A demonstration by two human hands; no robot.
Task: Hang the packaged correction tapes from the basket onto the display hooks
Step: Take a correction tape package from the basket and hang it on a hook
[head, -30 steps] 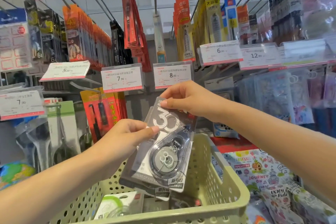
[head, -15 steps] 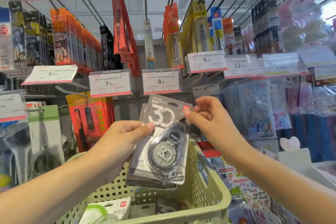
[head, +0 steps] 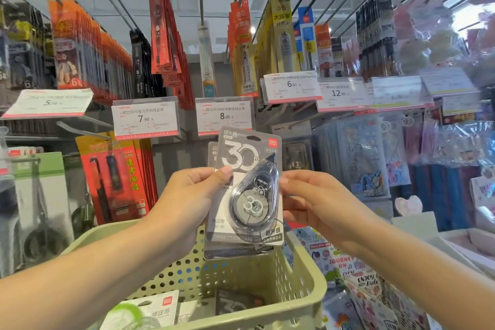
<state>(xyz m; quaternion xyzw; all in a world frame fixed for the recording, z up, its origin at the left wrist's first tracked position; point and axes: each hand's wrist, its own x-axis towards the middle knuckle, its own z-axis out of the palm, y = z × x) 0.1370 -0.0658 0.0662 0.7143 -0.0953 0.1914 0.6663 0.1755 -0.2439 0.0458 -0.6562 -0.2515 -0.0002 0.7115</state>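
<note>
Head view: both hands pinch a small stack of grey carded tapes (head: 247,185), a clear blister showing a dark dispenser and a large "30". The left hand (head: 187,195) grips its left edge, the right hand (head: 310,201) its right. At least two cards overlap, held upright above the green basket (head: 302,300), just below the 8.00 tag (head: 224,116).

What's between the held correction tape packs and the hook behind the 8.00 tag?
Only the 8.00 price tag itself: it hangs right above the held packs, covering the hook's tip. Both hands, left hand and right hand, already grip the packs.
</note>
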